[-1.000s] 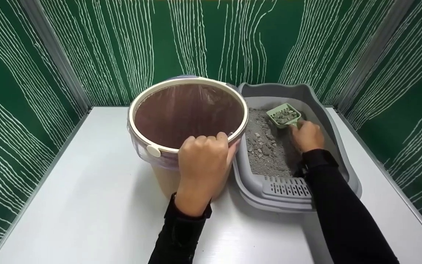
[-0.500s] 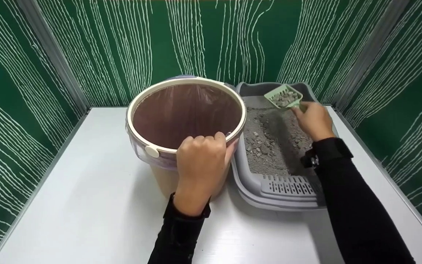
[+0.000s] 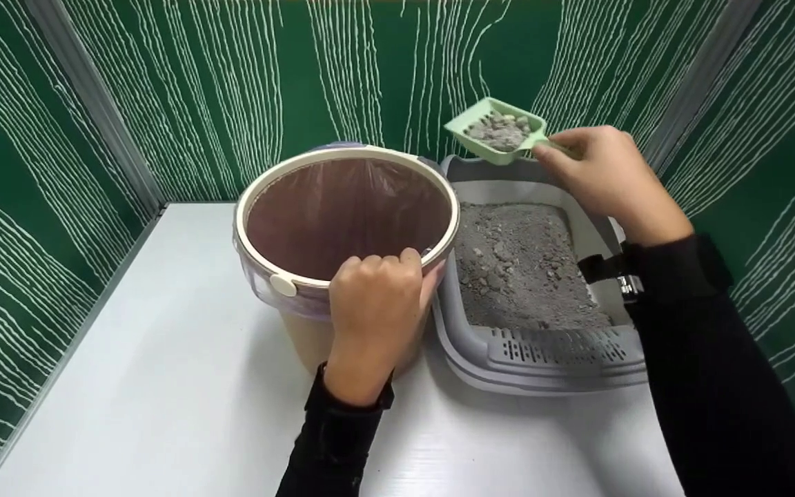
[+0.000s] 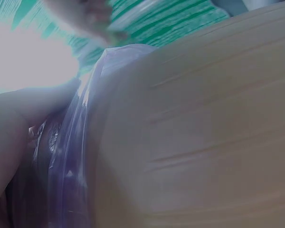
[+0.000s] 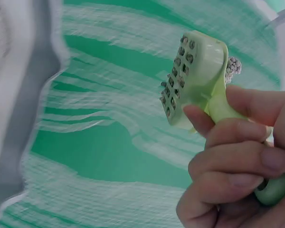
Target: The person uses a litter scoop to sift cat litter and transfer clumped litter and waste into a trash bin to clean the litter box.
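Tabletop (image 3: 183,379): white, nearest us, running in front of the bin (image 3: 306,338) and under it.
Left hand (image 3: 377,297): on the bin's near-right edge, fingers curled over the rim (image 3: 242,214); we see it gripping there.
Liner (image 4: 69,166): a clear, purplish bag turned down over the outside of the bin's rim.
Litter tray (image 3: 477,345): just to the right of the bin, holding grey litter (image 3: 528,269).
Right hand (image 3: 611,172): raised, right of the bin and toward its far side; our fingers and thumb are closed around the scoop's handle.
Scoop (image 5: 203,71): above the tray's far end, to the right of the bin's opening and apart from it; it bears grey clumps (image 3: 501,131).
Scoop's long axis: runs from the right hand leftward, the open lip facing the bin's side.
Key gap: we judge it to be the sideways one between lip and bin opening; the right hand is nearer the scoop, the left nearer the opening.
Wall (image 3: 301,69): green with white lines, behind the bin.
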The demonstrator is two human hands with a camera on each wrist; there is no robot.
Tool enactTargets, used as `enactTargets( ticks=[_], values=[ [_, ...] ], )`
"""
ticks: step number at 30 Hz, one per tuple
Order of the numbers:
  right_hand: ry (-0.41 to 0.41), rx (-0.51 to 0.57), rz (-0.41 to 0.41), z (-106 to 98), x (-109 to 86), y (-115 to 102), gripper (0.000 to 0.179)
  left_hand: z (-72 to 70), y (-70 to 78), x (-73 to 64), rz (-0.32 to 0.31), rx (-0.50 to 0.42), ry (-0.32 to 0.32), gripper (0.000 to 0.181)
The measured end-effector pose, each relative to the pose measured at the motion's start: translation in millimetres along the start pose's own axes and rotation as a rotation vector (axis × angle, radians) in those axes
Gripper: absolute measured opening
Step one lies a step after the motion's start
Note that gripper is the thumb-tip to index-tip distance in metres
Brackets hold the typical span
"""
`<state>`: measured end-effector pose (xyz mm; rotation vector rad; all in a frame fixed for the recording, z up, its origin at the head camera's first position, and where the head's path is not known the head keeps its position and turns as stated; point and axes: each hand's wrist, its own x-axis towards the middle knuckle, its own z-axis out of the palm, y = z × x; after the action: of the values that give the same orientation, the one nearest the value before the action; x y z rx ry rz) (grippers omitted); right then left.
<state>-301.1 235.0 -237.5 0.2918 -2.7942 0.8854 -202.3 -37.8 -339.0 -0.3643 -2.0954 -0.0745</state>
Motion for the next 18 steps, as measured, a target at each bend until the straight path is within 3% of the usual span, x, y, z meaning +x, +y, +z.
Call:
enactTargets(
  ticks=[4, 8, 14, 18],
  values=[
    [-0.055, 0.002, -0.109, 5, -13.9, -36, 0.045, 0.9, -0.9, 0.3, 0.01, 0.007, 0.01, 0.046],
    [-0.092, -0.062, -0.223, 21, -20.8, -58, 0.038, 0.5, -1.2, 0.6, 0.012, 0.01, 0.013, 0.046],
    [-0.011, -0.222, -0.375, 47, -16.5, -70, 0.039, 0.6, -1.5, 0.7, 0.02, 0.033, 0.007, 0.043],
    [0.05, -0.261, -0.498, 62, -13.2, -73, 0.031, 0.4, -0.8, 0.4, 0.023, 0.035, 0.003, 0.043]
  ],
)
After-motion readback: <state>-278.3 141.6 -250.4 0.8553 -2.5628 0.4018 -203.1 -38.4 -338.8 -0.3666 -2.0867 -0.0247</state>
